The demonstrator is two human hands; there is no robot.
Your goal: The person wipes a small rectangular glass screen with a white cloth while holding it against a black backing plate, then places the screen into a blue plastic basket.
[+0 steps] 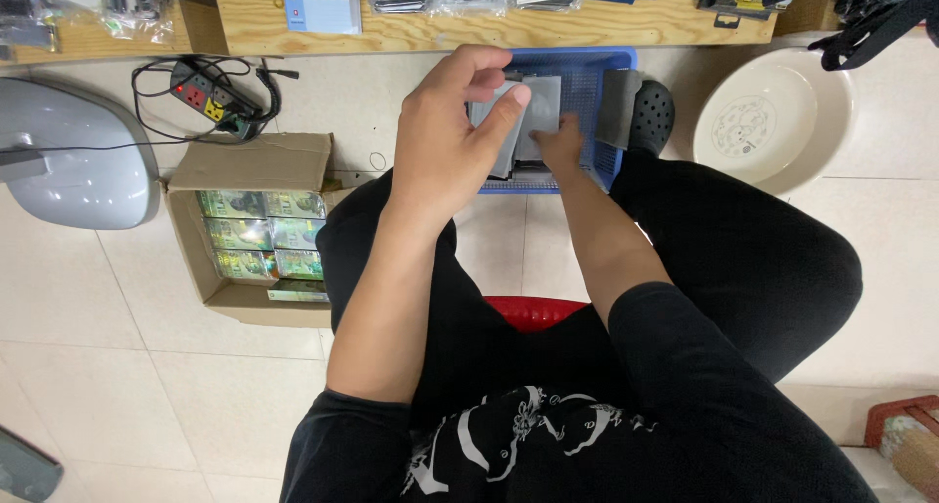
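Head view is showing the left hand (452, 136) with fingers (501, 112) pinching a flat grey packet (543, 107) above the blue basket (587, 73) on the floor, while the right hand (562, 143) is resting inside it, its grip hidden, beside a cardboard box (254, 161).

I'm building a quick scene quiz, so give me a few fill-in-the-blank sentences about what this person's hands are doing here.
1. The left hand holds a flat ____ packet above the basket.
2. The right hand reaches into a ____ plastic basket.
3. The open cardboard box of small green packages sits on the person's ____ side.
4. The person sits on a ____ stool.

Missing words: grey; blue; left; red
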